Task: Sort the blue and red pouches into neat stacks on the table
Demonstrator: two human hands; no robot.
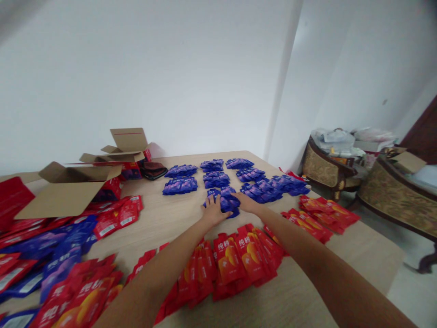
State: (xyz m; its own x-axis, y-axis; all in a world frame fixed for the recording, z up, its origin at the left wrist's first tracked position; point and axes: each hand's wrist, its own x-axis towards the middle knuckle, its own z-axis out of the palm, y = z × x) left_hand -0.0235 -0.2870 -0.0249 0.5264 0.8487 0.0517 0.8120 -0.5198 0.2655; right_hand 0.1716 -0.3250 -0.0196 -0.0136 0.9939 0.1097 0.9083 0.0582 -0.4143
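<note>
A pile of blue-purple pouches [225, 197] lies near the middle of the table, between my two hands. My left hand [215, 212] rests on the pile's near left side, fingers spread and thumb stretched toward the right. At the pile's right edge, my right hand [247, 203] has its fingers bent together over the pouches; its fingertips are partly hidden. Red pouches [228, 259] with an orange fruit print lie fanned out in front, under my forearms. Just beyond my hands sits another small blue stack [215, 179].
More blue stacks [180, 185] stand in rows toward the back. Red pouches [327, 212] lie at the right. At the left are open cardboard boxes [68, 191], mixed pouches [58, 259] and a dark wallet [153, 170]. Upholstered chairs [321, 166] stand beyond the table's right edge.
</note>
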